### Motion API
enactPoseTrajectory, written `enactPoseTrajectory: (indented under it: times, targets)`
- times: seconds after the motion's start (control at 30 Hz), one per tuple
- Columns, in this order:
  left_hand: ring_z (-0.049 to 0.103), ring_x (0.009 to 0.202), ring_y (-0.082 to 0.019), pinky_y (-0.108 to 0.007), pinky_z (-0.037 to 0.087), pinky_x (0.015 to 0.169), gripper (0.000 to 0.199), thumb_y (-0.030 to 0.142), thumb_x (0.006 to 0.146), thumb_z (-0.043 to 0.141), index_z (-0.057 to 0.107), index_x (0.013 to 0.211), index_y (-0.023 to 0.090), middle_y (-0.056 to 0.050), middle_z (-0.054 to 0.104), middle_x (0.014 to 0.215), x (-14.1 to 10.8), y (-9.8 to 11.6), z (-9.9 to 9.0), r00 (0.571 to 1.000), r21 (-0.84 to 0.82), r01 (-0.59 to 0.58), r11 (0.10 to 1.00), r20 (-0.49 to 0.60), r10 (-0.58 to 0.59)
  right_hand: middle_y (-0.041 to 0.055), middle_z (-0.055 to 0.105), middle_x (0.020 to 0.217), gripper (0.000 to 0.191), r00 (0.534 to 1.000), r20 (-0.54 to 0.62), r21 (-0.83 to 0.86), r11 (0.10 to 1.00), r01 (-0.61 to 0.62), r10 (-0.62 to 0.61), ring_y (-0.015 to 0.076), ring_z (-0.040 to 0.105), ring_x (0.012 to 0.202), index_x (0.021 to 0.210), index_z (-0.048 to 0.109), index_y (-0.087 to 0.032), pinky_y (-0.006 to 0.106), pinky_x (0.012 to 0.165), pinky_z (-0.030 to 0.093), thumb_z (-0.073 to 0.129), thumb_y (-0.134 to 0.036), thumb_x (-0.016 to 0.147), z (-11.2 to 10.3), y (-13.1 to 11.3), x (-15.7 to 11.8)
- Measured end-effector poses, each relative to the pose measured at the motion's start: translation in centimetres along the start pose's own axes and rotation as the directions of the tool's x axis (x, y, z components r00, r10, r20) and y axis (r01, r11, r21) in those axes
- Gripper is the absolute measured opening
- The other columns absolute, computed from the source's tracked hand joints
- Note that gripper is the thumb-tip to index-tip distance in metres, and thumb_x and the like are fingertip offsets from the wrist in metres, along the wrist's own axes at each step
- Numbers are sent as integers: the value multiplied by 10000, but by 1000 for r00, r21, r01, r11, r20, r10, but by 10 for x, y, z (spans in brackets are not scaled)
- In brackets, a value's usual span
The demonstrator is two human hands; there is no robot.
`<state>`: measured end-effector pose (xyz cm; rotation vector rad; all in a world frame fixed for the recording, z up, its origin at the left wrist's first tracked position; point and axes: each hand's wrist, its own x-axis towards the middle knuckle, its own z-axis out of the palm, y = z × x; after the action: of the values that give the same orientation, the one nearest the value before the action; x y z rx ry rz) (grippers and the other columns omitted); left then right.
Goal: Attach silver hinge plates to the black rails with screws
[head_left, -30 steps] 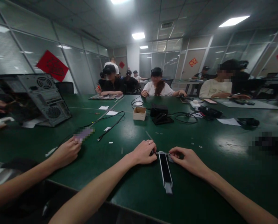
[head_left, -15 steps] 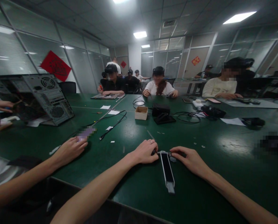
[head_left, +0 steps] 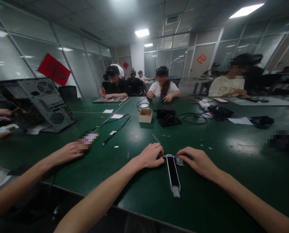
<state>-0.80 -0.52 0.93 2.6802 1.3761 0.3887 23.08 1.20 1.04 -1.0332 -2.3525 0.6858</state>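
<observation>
The narrow white-framed device (head_left: 173,173) lay on the green tabletop (head_left: 207,207), its far end between the two hands, its grey tab (head_left: 176,192) pointing toward the near edge — green surface ran between. The left hand (head_left: 150,156) had its fingers curled around a dark object (head_left: 159,156), mostly hidden; the right hand (head_left: 195,158) had its fingertips at a small grey part (head_left: 180,161) beside the device, though whether they gripped it I could not tell. Open surface stretched rightward. Farther out stood a small box (head_left: 145,117) and, past a co-worker's hand (head_left: 80,147), a computer tower (head_left: 61,103); glass partitions (head_left: 72,43) lined the room.
</observation>
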Motion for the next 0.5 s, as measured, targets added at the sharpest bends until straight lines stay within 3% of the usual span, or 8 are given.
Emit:
enactPoseTrajectory:
  times: [0.2,0.33,0.5]
  targets:
    - [541,818,-180,-289,426,747,89,250,847,514,530,864,164,-38,569,880,0,1,-1,1000,9,-4,1000,2,4,45,682,943,231,991,12,31,991,-130,130,196,630,838,968,665,-200,322,743,509,513,-334,857,0,-8,0]
    - [542,816,-183,-293,426,749,85,245,834,524,532,858,165,-39,573,876,0,1,-1,1000,5,-1,1000,5,1,55,674,904,234,986,-8,-24,986,-167,167,187,614,782,958,664,-185,304,683,490,520,-331,846,-1,-6,-1]
    - [540,834,-188,-295,426,758,77,237,824,523,529,855,167,-43,569,887,0,2,-3,1000,-9,13,1000,26,-13,35,673,877,233,981,58,5,982,-186,186,177,610,771,965,668,-199,292,672,475,526,-347,854,2,-3,0]
